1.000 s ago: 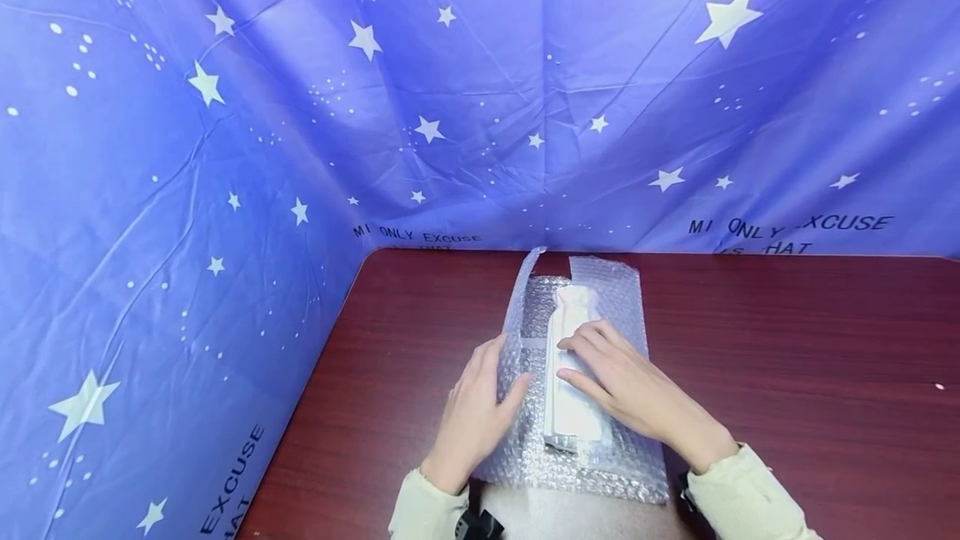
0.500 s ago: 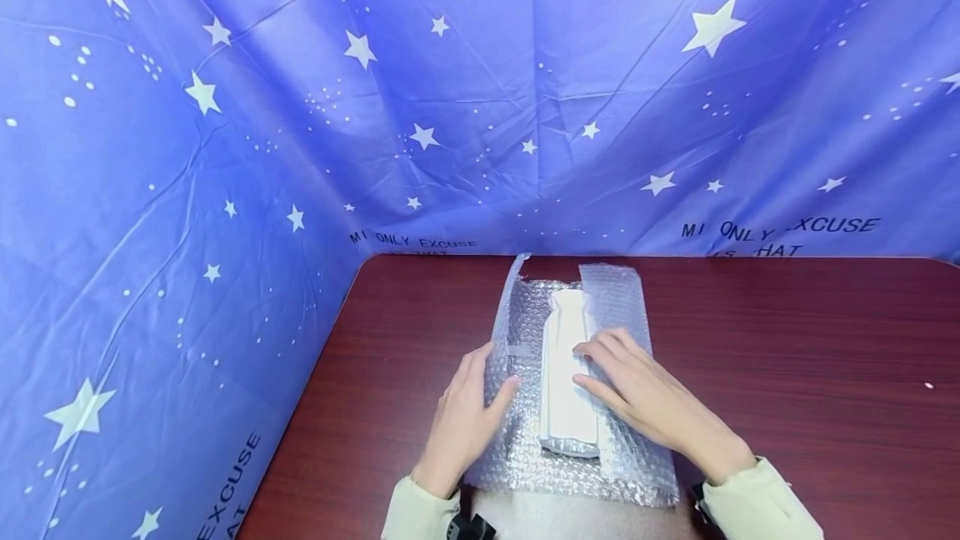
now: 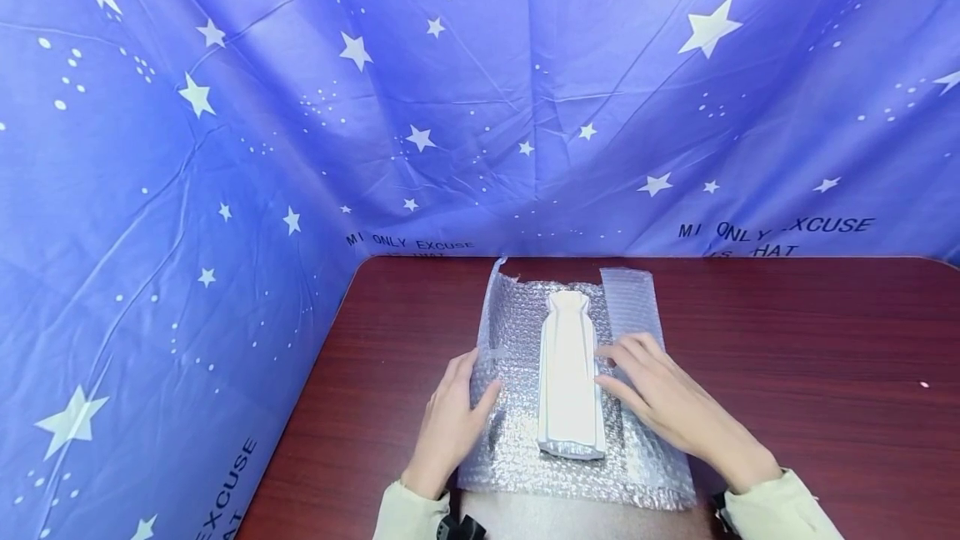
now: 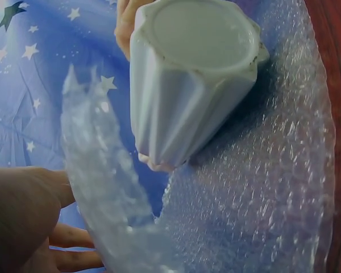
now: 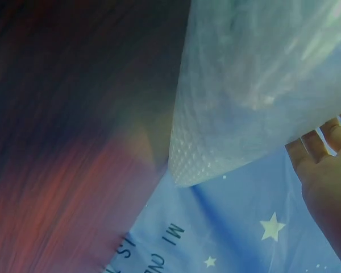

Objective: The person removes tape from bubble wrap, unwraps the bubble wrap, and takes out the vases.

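Observation:
A white fluted vase [image 3: 572, 382] lies on its side on a sheet of bubble wrap [image 3: 517, 448], its neck towards the back. The left wrist view shows its round base [image 4: 202, 34]. My left hand [image 3: 450, 423] is at the raised left flap of the wrap [image 4: 102, 165], thumb apart from the other fingers. To the right of the vase, my right hand [image 3: 667, 398] touches the right flap [image 3: 632, 302] with bent fingers. In the right wrist view that flap [image 5: 261, 108] covers part of the fingers [image 5: 315, 145].
The wrap lies on a dark red wooden table [image 3: 810, 373]. Blue cloth [image 3: 465, 90] with white stars hangs behind the table and along its left side. A small pale speck [image 3: 924, 384] lies far right on the tabletop.
My right hand has moved right, off the vase, and the right flap has shifted right with it. The left hand and left flap have moved left. More of the vase shows.

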{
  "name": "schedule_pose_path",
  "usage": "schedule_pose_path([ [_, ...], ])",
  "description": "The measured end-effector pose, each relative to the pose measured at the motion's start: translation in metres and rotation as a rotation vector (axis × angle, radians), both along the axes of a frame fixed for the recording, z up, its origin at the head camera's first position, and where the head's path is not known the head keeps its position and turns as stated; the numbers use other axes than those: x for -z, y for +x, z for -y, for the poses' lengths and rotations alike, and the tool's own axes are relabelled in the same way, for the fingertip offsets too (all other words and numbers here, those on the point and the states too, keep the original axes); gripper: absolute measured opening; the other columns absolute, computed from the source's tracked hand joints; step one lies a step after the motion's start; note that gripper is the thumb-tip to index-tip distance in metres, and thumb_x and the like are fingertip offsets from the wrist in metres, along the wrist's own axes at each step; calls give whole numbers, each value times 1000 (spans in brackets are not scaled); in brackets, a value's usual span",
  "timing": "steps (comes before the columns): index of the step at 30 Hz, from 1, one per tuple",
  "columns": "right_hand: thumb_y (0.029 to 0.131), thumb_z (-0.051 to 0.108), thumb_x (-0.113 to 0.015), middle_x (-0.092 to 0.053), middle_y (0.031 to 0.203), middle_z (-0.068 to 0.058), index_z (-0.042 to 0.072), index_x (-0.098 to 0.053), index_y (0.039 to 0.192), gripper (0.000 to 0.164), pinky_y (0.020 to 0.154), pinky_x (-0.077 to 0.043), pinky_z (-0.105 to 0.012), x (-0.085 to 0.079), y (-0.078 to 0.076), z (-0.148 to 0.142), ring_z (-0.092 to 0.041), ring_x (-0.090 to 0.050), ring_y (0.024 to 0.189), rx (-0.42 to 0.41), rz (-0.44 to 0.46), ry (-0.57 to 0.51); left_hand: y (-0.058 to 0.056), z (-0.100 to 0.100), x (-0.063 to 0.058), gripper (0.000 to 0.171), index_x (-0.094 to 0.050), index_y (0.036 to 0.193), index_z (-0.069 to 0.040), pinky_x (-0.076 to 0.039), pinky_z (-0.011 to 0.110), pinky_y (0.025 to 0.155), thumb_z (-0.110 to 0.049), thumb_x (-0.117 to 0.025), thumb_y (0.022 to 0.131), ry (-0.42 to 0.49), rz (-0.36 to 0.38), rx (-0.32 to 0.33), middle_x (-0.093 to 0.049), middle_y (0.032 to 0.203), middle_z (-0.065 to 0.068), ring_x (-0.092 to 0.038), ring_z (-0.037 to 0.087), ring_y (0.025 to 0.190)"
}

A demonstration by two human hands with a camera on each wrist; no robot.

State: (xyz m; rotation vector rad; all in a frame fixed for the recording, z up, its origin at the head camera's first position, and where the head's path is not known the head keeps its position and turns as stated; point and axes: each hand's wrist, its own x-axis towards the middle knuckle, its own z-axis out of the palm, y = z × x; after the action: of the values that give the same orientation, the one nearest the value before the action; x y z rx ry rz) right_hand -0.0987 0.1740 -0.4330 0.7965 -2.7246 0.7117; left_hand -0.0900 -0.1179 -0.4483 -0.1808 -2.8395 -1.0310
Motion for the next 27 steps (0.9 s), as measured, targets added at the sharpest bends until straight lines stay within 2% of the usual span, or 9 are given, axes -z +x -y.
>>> schedule_pose_path([
  [5,102,31,-55,-59,122,-3,9,-61,126,33,99,-46,-49,1,2,-7,-22,-46,121,29,41,6,-2,4,1,59,-49,144,-3,-46,52,104,-36,-62,97,-6,3,-5,-53,144,13,-56,35,126],
  [10,102,30,-55,-60,120,-2,10,-62,126,32,97,-46,-48,2,3,-13,-21,-46,118,48,33,9,-2,9,4,57,-50,144,-6,-49,52,99,-35,-62,97,-38,-9,-21,-57,139,11,-59,36,122],
  [20,103,32,-53,-61,119,-3,8,-62,126,34,94,-48,-49,4,8,-25,-21,-47,116,100,64,33,-5,21,7,53,-54,138,1,-52,51,94,-30,-64,96,-85,-44,-17,-61,131,13,-62,36,116],
  [27,101,32,-57,-63,115,-4,8,-62,123,33,89,-47,-46,4,11,-37,-21,-48,112,129,28,51,-7,28,8,50,-57,136,2,-52,51,93,-27,-66,95,-102,-72,-13,-64,127,15,-63,36,114],
])
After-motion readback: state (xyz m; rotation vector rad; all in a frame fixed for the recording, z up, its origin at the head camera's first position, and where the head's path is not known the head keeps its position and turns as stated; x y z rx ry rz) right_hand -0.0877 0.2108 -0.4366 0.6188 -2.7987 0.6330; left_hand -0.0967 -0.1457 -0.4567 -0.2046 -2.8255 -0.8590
